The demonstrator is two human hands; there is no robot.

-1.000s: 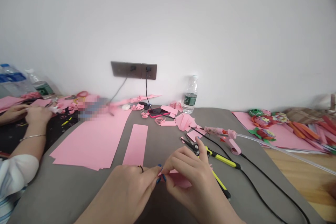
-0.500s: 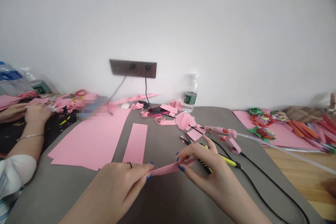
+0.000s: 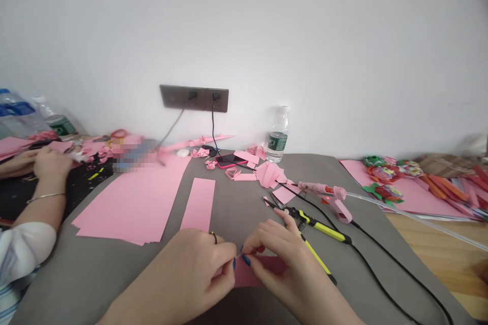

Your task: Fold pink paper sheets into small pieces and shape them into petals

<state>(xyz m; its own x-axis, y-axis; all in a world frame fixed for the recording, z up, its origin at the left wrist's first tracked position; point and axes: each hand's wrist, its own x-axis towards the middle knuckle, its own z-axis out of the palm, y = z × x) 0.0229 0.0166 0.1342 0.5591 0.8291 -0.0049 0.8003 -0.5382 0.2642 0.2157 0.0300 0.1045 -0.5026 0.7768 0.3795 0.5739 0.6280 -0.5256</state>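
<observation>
A small pink paper strip is pinched along its upper edge between both hands, low in the centre. My left hand, with a ring on one finger, is closed on its left part. My right hand pinches the same edge close beside the left fingertips and covers part of the strip. Behind my left hand a pink paper rectangle lies flat on the grey table. Pliers with yellow and black handles lie just beyond my right hand, with their jaws apart.
A pink glue gun with a black cable lies at the right. Pink sheets, a phone and a water bottle stand or lie further back. Another person's hand is at far left; paper flowers lie far right.
My hands have come together and the strip's broad face now hangs below the fingers. My left hand moved right and my right hand slightly left and down, uncovering more of the pliers.
</observation>
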